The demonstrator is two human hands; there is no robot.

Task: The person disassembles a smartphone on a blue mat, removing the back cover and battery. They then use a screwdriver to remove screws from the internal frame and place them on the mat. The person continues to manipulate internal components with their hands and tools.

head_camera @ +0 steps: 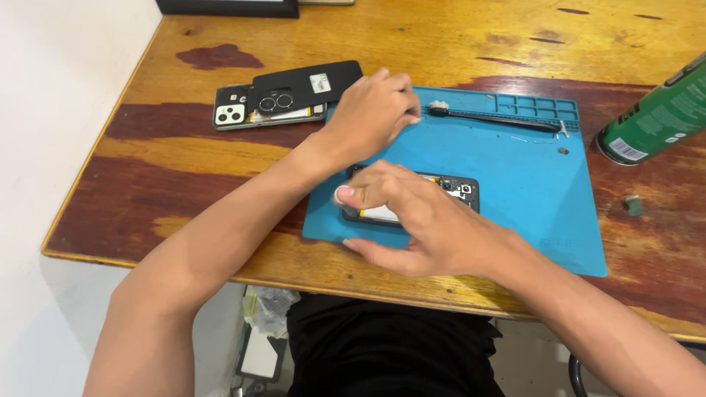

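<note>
My right hand [412,220] lies over the one opened phone [448,192] that rests on the blue mat [515,176]. The fingers curl down onto its left part and the thumb presses at its near left end, so I am clasping the phone against the mat. Its back is off: at the right end, which my hand does not cover, I see a dark inner board with a small camera part, and a strip of white and yellow shows under my fingers.

My left hand [371,110] is further up, at the top left corner of the mat, with the fingers bent inward toward the palm. Whether anything is pinched between them I cannot tell, since the fingertips are turned away from view.

Just left of that hand, off the mat, two more phones lie on the wooden table [184,184]: one pale green phone [232,114] face down with its camera cluster showing, and one black phone [301,87] stacked partly on top of it. That makes three phones in all.

Along the mat's far edge lies one brush [493,117] with a black handle and pale bristles, beside a row of small trays moulded into the mat. One green spray can [654,117] lies on its side at the table's right. One small greenish block [632,206] sits on the wood near the can.
</note>
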